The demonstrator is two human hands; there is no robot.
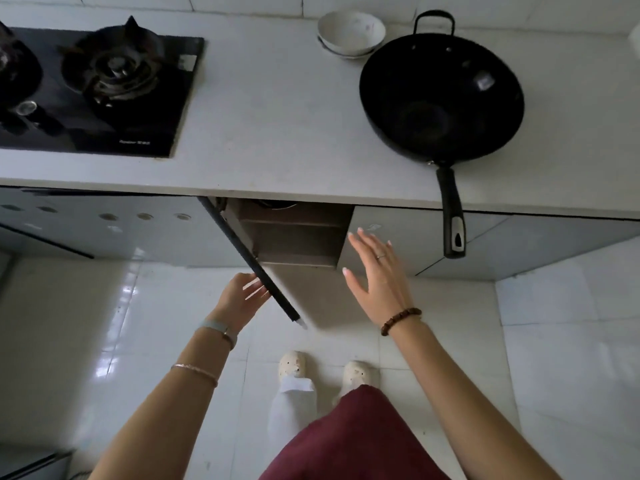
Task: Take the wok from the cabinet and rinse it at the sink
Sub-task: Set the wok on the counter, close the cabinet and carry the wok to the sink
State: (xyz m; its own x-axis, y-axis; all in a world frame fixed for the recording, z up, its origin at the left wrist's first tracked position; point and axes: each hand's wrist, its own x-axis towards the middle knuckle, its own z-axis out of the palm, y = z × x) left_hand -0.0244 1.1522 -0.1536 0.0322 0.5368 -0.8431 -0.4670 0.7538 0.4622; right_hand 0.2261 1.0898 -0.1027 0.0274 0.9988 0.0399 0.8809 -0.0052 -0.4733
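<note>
The cabinet door stood swung out, barring the opening from 9 o'clock; the mouth was clear from 6 o'clock. On the tabletop, bare room lay between the gas stove and the wok, whose handle overhung the edge.

Gas hob at countertop left; stacked white bowls near back wall.

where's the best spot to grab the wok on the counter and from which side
Take the wok by its long black handle, coming from the near side, where the person stands. The handle sticks out past the countertop edge toward the floor, so a hand can wrap right around it with nothing underneath. The right hand, open and empty, is nearer. The small loop handle at the far rim could steady it.
</note>
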